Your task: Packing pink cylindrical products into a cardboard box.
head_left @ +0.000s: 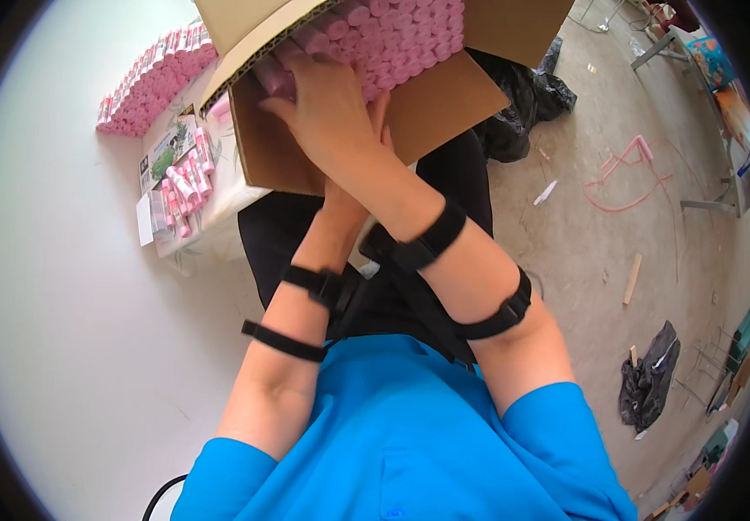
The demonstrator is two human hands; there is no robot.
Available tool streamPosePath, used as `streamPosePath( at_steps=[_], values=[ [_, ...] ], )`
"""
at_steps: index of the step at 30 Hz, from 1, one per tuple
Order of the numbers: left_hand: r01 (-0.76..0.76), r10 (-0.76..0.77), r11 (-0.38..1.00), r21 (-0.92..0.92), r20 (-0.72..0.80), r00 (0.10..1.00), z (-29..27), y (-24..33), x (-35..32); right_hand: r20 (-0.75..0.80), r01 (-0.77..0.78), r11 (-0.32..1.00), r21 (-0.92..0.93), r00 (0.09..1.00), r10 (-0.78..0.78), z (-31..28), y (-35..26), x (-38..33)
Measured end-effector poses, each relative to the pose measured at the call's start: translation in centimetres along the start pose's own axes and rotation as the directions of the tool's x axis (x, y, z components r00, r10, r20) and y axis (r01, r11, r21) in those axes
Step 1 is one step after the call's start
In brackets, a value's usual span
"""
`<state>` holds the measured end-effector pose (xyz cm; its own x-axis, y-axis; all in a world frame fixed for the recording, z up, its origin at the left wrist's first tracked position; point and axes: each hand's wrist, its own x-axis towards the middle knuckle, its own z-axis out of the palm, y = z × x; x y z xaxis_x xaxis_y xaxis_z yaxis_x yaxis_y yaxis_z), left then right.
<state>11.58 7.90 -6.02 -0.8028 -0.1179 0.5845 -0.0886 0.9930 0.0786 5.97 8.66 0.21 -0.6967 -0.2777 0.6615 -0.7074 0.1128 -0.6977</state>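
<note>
An open cardboard box [453, 100] stands in front of me with its flaps spread, packed with rows of pink cylindrical tubes [418, 39] whose round ends face me. My right hand [327, 108] reaches over its left side. Between that hand's thumb and fingers lies a pink tube [276, 78] at the end of a row. My forearms cross at the wrists. Under the right wrist is my left hand [380, 113], mostly hidden; a few of its fingertips show beside the tubes, and what they touch is out of sight.
On the covered table [227, 187] at left, a tall stack of pink-and-white tubes [158, 82] stands behind several loose tubes [186, 184] and a printed sheet [167, 156]. Black plastic bags [527, 104] lie right of the box. Pink strapping [622, 204] and a wood strip [632, 280] are on the floor.
</note>
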Motion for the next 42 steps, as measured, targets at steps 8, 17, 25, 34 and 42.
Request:
streamPosePath(
  at_steps=[8, 17, 25, 34, 42],
  values=[
    [0.272, 0.013, 0.837, -0.475, 0.514, 0.858, -5.5, -1.1, -5.9, -0.038, -0.176, 0.974, 0.142, 0.982, 0.183, 2.9, 2.9, -0.7],
    [0.552, -0.350, 0.606, -0.572, 0.431, 0.832, -6.3, 0.5, -3.0, -0.076, -0.438, 0.867, 0.239, 0.882, 0.466, -1.4, 4.3, -1.9],
    [0.414, -0.389, 0.746, -0.522, 0.163, 0.907, -1.3, -2.6, 5.5, 0.026, -0.594, 0.752, 0.287, 0.789, 0.613, -7.4, 7.8, -9.0],
    [0.473, -0.472, 0.722, -0.505, 0.140, 0.871, -1.5, -3.7, 4.2, 0.248, -0.614, 0.776, 0.146, 0.782, 0.572, -10.4, 10.8, -16.8],
    [0.508, -0.636, 0.590, -0.628, 0.026, 0.771, -1.3, -3.5, 5.3, 0.184, -0.579, 0.791, 0.197, 0.814, 0.551, -9.7, 11.5, -16.9]
  ],
)
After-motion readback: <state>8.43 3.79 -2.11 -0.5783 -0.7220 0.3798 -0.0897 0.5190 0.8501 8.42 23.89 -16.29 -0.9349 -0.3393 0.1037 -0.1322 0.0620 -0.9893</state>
